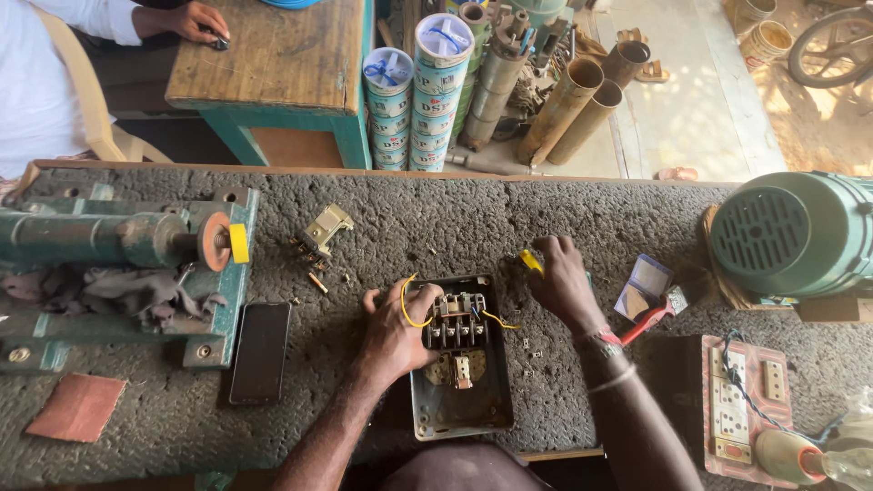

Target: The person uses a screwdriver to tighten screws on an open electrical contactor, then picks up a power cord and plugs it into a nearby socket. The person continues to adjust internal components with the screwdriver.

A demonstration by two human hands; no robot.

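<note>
Hands worked over an open metal switch box (459, 414) that lay on the rough grey tabletop (582, 218), directly in front of the person. The left hand (397, 329) was curled against the box's left edge, its fingers closed around a loop of yellow wire (406, 307) beside the block of contacts (457, 322) inside. The right hand (561, 282) rested just beyond the box's upper right corner, gripping a yellow-handled tool (530, 262) whose tip I could not make out.

Just right of the right hand lay red-handled pliers (647, 321) and a small open case (644, 284), and farther right stood a green motor (793, 236) with a pink switchboard (748, 405) nearer the person. Left of the left hand a dark phone (260, 352) lay flat, and beyond it a green machine (118, 264) with rags draped over it. A small beige part (326, 229) sat up and left of the left hand, with loose screws around it. Across the tabletop, another person's hand (193, 20) rested on a wooden table (273, 55).
</note>
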